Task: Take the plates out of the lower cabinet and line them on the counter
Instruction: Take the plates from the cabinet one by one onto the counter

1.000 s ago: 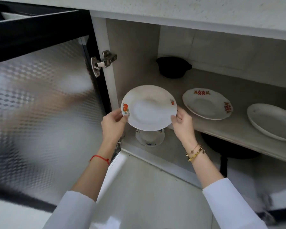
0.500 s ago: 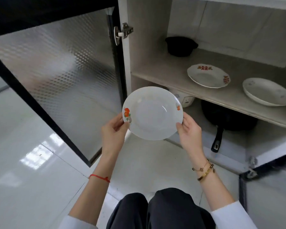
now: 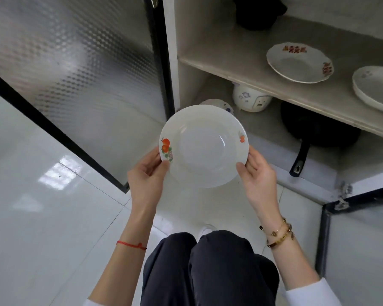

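Note:
A white plate with orange fruit prints (image 3: 202, 146) is held level in front of the open lower cabinet, above the floor. My left hand (image 3: 147, 173) grips its left rim and my right hand (image 3: 260, 175) grips its right rim. On the cabinet shelf (image 3: 241, 67) lie a white plate with red flower prints (image 3: 299, 62) and, at the right edge, a plain white plate (image 3: 376, 87), partly cut off by the frame.
The cabinet's patterned glass door (image 3: 80, 69) stands open at the left. Below the shelf are a white rice cooker (image 3: 250, 99), a black pan (image 3: 318, 129) with its handle sticking forward, and a small white lid (image 3: 217, 103). A black pot (image 3: 259, 12) sits at the shelf's back.
Both hands have drawn the fruit-print plate out of the cabinet and back toward my body. The view has tilted down, so my knees now show and the counter is out of frame.

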